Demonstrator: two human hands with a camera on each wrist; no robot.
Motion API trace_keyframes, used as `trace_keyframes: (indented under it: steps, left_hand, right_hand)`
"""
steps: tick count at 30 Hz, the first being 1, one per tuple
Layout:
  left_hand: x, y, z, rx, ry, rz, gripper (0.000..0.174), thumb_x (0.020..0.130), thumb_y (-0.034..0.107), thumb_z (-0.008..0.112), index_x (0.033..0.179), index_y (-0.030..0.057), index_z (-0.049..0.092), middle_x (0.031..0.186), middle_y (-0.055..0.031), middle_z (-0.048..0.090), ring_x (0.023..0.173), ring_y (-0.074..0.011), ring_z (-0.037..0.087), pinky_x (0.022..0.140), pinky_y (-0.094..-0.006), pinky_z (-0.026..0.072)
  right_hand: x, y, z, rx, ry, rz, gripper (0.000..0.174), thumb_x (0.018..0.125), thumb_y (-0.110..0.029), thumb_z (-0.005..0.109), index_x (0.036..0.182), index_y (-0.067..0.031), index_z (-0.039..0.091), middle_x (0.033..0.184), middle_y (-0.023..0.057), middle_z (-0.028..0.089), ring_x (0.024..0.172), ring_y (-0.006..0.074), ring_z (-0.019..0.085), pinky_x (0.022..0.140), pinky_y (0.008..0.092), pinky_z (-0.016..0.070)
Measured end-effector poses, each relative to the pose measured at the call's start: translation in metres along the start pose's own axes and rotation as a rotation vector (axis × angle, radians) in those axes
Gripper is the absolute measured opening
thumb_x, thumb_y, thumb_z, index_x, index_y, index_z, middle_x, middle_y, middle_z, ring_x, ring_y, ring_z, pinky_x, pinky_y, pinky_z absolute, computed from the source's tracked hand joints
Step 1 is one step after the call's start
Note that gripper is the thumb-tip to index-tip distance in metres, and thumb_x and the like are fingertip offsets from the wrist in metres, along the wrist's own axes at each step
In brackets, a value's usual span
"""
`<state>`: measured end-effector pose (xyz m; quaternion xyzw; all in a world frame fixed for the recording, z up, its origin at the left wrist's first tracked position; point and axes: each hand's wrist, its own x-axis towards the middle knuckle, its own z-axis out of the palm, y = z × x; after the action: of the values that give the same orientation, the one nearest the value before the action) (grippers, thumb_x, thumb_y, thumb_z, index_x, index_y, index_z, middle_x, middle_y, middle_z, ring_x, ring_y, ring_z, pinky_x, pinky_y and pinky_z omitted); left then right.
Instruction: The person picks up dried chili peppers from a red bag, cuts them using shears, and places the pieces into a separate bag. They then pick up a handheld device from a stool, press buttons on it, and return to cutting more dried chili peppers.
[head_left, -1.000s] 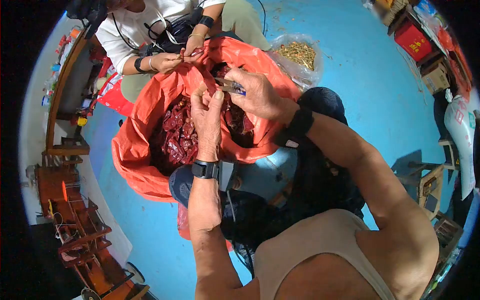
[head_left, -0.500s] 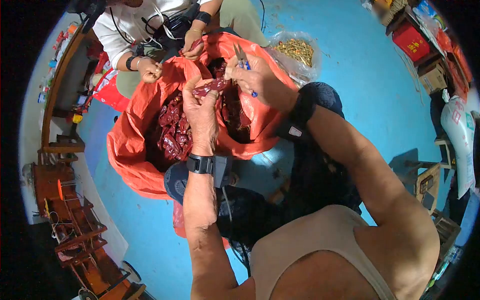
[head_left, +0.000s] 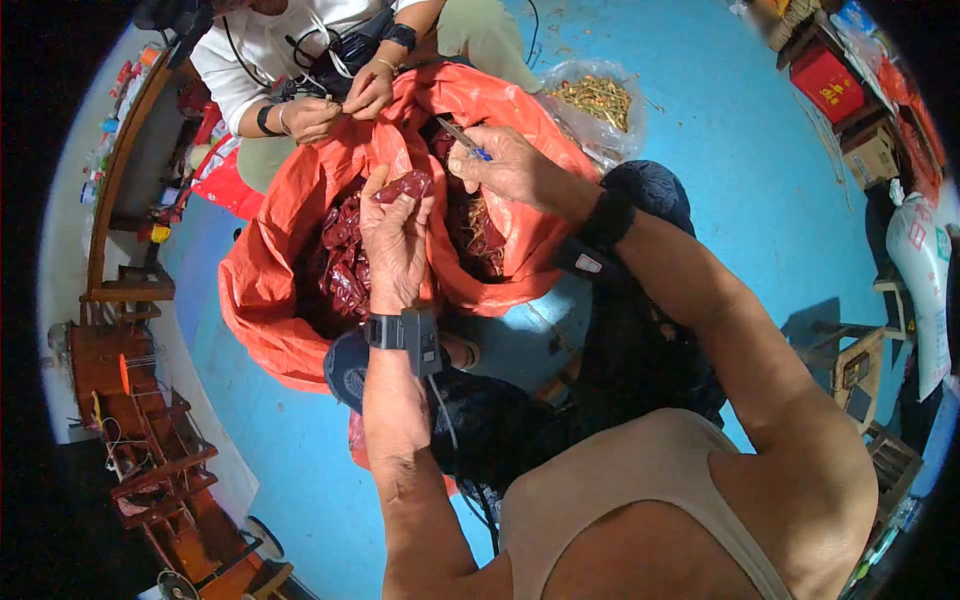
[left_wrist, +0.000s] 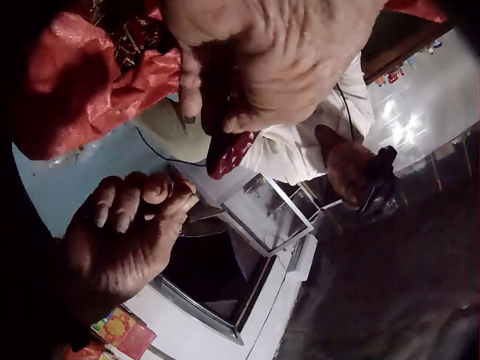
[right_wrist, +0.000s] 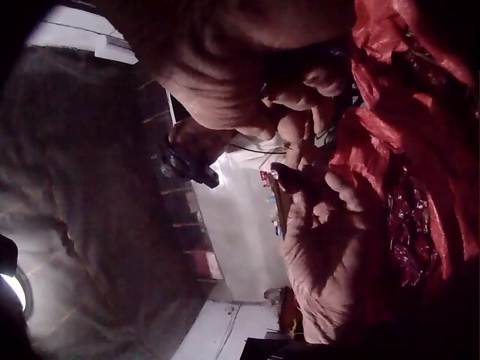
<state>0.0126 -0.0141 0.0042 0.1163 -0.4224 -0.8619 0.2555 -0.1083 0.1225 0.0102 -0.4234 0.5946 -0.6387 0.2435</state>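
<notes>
My left hand holds a dried red chili pepper between thumb and fingers, over an orange-red sack. In the left wrist view the chili's dark red tip pokes out below the fingers. My right hand grips small scissors with blue on the handle, blades pointing up and left, a short way right of the chili. The right wrist view is dim, and the scissors are mostly hidden there behind my fingers. Glossy dried chilies fill the sack under my left hand.
A second sack opening, holding reddish bits and stems, lies under my right hand. Opposite sits another person, whose hands work over the sacks. A clear plastic bag of stems stands on the blue floor.
The scissors were at the chili, then my right fingers touched its end with the blades upward. Now my right hand is apart from it. The other person's hands parted and came together again.
</notes>
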Motion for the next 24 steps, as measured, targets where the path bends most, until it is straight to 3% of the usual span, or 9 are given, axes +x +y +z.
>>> trace_keyframes:
  steps: [3, 4, 7, 10, 13, 15, 17, 19, 24]
  left_hand:
    - [0.006, 0.0, -0.014, 0.122, 0.163, 0.051, 0.028, 0.08, -0.001, 0.051, 0.108, 0.0024, 0.048, 0.09, -0.0087, 0.058, 0.086, -0.0177, 0.059, 0.073, -0.027, 0.0511]
    - [0.017, 0.002, -0.039, 0.22, 0.051, 0.097, 0.022, 0.083, 0.007, 0.051, 0.103, 0.0002, 0.049, 0.085, -0.0092, 0.058, 0.08, -0.0171, 0.059, 0.069, -0.0252, 0.0503]
    - [0.018, 0.016, -0.085, -0.3, 0.708, 0.026, 0.027, 0.087, 0.024, 0.052, 0.101, 0.0013, 0.049, 0.084, -0.0082, 0.057, 0.075, -0.0194, 0.058, 0.068, -0.0272, 0.0504]
    - [0.016, -0.013, -0.108, -0.163, 0.517, -0.283, 0.032, 0.088, 0.036, 0.048, 0.091, 0.0048, 0.052, 0.077, -0.0069, 0.057, 0.067, -0.0202, 0.057, 0.063, -0.0303, 0.0496]
    - [0.015, -0.049, -0.082, 0.334, 0.297, -0.314, 0.016, 0.086, 0.021, 0.051, 0.088, 0.0063, 0.056, 0.076, -0.0059, 0.058, 0.062, -0.0189, 0.056, 0.061, -0.0315, 0.048]
    - [0.017, -0.079, -0.077, 0.875, 0.032, -0.219, 0.012, 0.083, 0.012, 0.05, 0.091, 0.0068, 0.058, 0.079, -0.0114, 0.059, 0.065, -0.024, 0.057, 0.065, -0.0344, 0.0476]
    - [0.014, -0.117, -0.091, 1.396, -0.299, 0.18, 0.02, 0.08, 0.009, 0.05, 0.096, 0.0095, 0.06, 0.081, -0.0173, 0.059, 0.074, -0.0323, 0.058, 0.069, -0.0373, 0.0473]
    - [0.011, -0.139, -0.097, 1.552, -0.436, -0.138, 0.032, 0.077, 0.009, 0.049, 0.108, 0.014, 0.057, 0.086, -0.0235, 0.058, 0.085, -0.0388, 0.056, 0.075, -0.0403, 0.046]
    - [0.0, -0.179, -0.112, 1.858, -0.541, -0.246, 0.045, 0.076, 0.014, 0.046, 0.121, 0.016, 0.046, 0.1, -0.0278, 0.054, 0.086, -0.0395, 0.057, 0.076, -0.0436, 0.0463]
  right_hand:
    - [0.004, 0.005, -0.002, 0.043, 0.043, 0.004, 0.019, 0.084, -0.022, 0.054, 0.078, -0.0042, 0.053, 0.064, 0.0009, 0.053, 0.058, 0.0076, 0.049, 0.053, 0.0226, 0.0389]
    - [0.004, 0.008, -0.003, 0.08, 0.082, -0.027, 0.019, 0.082, -0.022, 0.055, 0.074, -0.0039, 0.054, 0.061, 0.0022, 0.055, 0.056, 0.009, 0.05, 0.052, 0.0243, 0.0402]
    - [-0.002, -0.007, -0.011, 0.117, 0.1, 0.125, 0.019, 0.081, -0.022, 0.055, 0.074, -0.0051, 0.054, 0.06, 0.0006, 0.053, 0.053, 0.0081, 0.047, 0.048, 0.0236, 0.0384]
    - [-0.003, 0.0, -0.013, 0.121, 0.154, 0.16, 0.022, 0.081, -0.024, 0.056, 0.069, -0.0063, 0.054, 0.057, -0.0007, 0.05, 0.05, 0.0073, 0.044, 0.045, 0.0234, 0.0356]
    - [-0.006, -0.007, -0.017, 0.053, 0.202, 0.133, 0.027, 0.081, -0.026, 0.056, 0.063, -0.0062, 0.054, 0.057, 0.0, 0.052, 0.05, 0.0075, 0.045, 0.045, 0.0237, 0.035]
    - [-0.006, -0.006, -0.021, 0.064, 0.161, 0.104, 0.024, 0.081, -0.024, 0.056, 0.066, -0.0053, 0.054, 0.058, 0.0004, 0.054, 0.051, 0.0081, 0.045, 0.046, 0.0242, 0.0362]
    - [-0.008, -0.009, -0.02, 0.083, 0.154, 0.108, 0.022, 0.084, -0.025, 0.054, 0.073, -0.0067, 0.053, 0.06, -0.0018, 0.051, 0.048, 0.0049, 0.04, 0.043, 0.0214, 0.0316]
    - [-0.011, -0.011, -0.022, 0.094, 0.146, 0.112, 0.02, 0.087, -0.027, 0.052, 0.079, -0.008, 0.052, 0.061, -0.004, 0.048, 0.045, 0.0017, 0.035, 0.039, 0.0186, 0.027]
    - [-0.015, -0.009, -0.031, 0.103, 0.116, 0.053, 0.017, 0.086, -0.023, 0.052, 0.079, -0.0069, 0.052, 0.064, -0.0038, 0.049, 0.051, 0.0025, 0.038, 0.044, 0.019, 0.0306]
